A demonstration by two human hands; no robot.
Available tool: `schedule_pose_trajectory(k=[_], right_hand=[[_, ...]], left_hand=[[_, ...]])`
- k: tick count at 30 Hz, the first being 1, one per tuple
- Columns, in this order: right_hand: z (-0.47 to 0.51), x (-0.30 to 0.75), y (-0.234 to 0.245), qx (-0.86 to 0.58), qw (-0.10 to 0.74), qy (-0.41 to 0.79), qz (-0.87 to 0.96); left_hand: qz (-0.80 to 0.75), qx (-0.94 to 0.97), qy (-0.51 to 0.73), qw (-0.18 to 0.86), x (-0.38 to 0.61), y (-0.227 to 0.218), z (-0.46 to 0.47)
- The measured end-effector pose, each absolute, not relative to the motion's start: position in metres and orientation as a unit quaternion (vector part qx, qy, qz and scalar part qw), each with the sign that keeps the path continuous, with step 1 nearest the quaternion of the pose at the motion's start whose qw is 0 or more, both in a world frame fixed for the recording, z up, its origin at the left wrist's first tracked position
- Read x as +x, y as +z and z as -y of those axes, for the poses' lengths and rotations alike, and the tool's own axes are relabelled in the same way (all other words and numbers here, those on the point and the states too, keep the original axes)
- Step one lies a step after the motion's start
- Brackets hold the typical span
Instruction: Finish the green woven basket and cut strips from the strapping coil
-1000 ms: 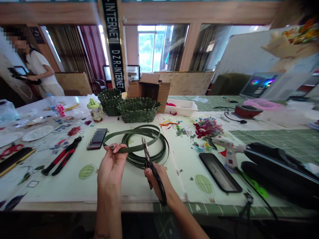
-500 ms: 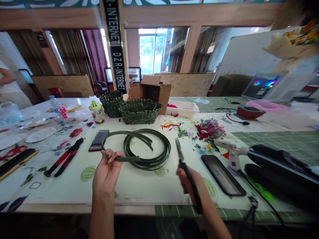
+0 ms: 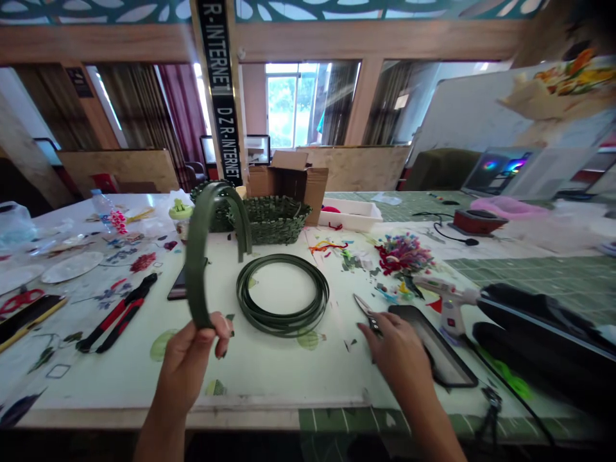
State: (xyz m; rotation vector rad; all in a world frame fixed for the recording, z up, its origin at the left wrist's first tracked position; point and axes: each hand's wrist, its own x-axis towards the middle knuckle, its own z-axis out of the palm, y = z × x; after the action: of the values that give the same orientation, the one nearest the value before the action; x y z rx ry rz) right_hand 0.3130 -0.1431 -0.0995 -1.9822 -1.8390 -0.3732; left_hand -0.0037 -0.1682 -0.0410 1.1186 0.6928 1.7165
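The left hand (image 3: 185,362) pinches a looped green plastic strap (image 3: 195,269) between thumb and fingers, holding it up above the table; the right hand (image 3: 397,353) sits low, fingers loosely curled at the scissors (image 3: 364,308), grip impossible to tell; a coiled strap (image 3: 283,332) lies on the printed white tabletop (image 3: 260,378), near two woven baskets (image 3: 269,224); windows (image 3: 283,109) and curtains (image 3: 139,122) stand beyond.
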Motion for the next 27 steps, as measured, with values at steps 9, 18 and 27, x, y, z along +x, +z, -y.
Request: schedule_pose_trajectory(k=[9,18,27], right_hand=[[0.118,0.221,-0.099,-0.466,0.223,0.09,0.852],[0.139,0.177,-0.063,-0.236,0.585,0.604,0.487],[0.112,0.223,-0.043,-0.193,0.684,0.655,0.257]], left_hand=[[-0.501,0.601,0.577,0.234,-0.007,-0.069,0.161],[-0.442,0.791,0.423,0.016,0.028,-0.088,0.16],[-0.571,0.697,0.424,-0.097,-0.04,-0.098,0.112]])
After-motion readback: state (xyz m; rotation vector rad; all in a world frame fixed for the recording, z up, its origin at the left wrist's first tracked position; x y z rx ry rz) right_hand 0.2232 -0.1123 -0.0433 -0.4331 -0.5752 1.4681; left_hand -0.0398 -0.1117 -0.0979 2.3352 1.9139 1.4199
